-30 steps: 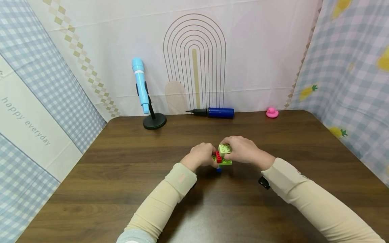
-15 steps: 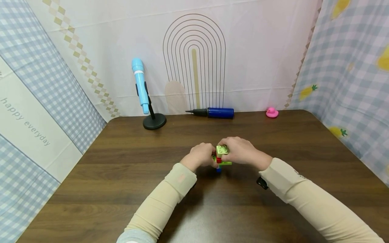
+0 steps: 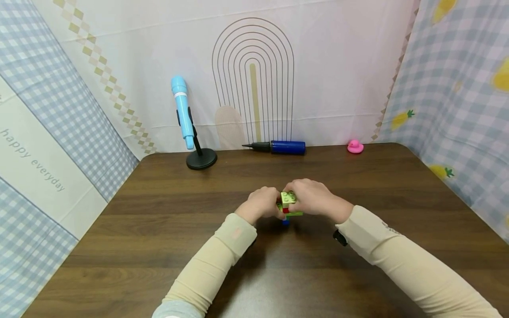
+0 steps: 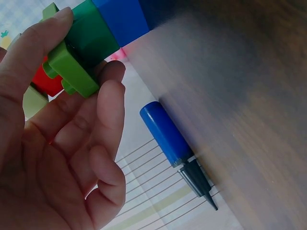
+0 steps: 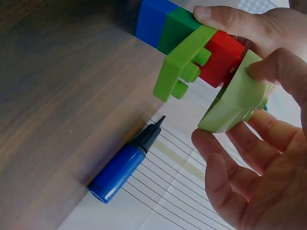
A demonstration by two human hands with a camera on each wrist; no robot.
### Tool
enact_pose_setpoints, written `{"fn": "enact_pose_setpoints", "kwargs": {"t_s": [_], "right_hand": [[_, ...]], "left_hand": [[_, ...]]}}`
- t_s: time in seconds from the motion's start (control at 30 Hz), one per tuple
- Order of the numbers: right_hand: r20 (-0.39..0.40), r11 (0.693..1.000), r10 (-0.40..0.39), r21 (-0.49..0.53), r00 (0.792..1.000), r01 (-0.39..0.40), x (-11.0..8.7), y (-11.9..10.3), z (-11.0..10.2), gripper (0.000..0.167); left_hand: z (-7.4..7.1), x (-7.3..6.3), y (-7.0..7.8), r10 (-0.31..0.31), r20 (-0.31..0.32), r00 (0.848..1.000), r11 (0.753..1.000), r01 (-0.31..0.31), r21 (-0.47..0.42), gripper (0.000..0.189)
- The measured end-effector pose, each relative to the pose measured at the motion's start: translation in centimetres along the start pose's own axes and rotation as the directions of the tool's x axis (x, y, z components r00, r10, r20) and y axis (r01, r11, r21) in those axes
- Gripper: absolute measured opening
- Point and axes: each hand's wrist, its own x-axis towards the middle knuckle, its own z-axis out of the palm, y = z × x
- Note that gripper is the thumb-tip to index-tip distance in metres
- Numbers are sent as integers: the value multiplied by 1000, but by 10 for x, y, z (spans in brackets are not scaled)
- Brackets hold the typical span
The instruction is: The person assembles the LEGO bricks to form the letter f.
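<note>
Both hands work on a small stack of toy building bricks over the middle of the table. From the bottom it runs blue brick [image 5: 151, 21], dark green brick [image 5: 178, 29], flat lime plate [image 5: 175, 69] with studs, then red brick [image 5: 221, 56]. My left hand [image 3: 262, 204] pinches the stack at the lime plate and dark green brick between thumb and fingers. Between thumb and fingers, my right hand [image 3: 312, 198] grips a pale green brick [image 5: 235, 98] with a curved side. That brick lies right at the red brick's top, a narrow dark slit showing between them.
Along the table's back edge stand a light blue microphone [image 3: 183, 112] on a black stand [image 3: 201, 159], a blue hand pump [image 3: 288, 147] and a pink toy duck [image 3: 355, 146]. Patterned cloth [image 3: 338, 66] hangs behind the brown wooden table [image 3: 179, 198].
My right hand has moved slightly left with the pale green brick, which now covers most of the red brick in the head view. The left hand has stayed in place around the stack.
</note>
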Motion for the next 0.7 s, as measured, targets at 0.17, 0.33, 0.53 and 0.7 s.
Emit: {"fn": "enact_pose_setpoints", "kwargs": {"t_s": [0.17, 0.33, 0.53, 0.7], "right_hand": [[12, 1000, -3, 21, 1000, 3, 0, 0, -1, 31], [14, 999, -1, 42, 1000, 1, 1, 0, -1, 28], [27, 998, 12, 54, 1000, -13, 1, 0, -2, 30], [27, 998, 12, 57, 1000, -13, 3, 0, -2, 28]], "left_hand": [[1, 1, 0, 2, -3, 1000, 1000, -2, 11, 29], [2, 0, 0, 2, -5, 1000, 1000, -2, 13, 29], [0, -2, 3, -7, 2, 1000, 1000, 7, 28, 28], [0, -1, 3, -2, 8, 1000, 996, 2, 84, 29]]}}
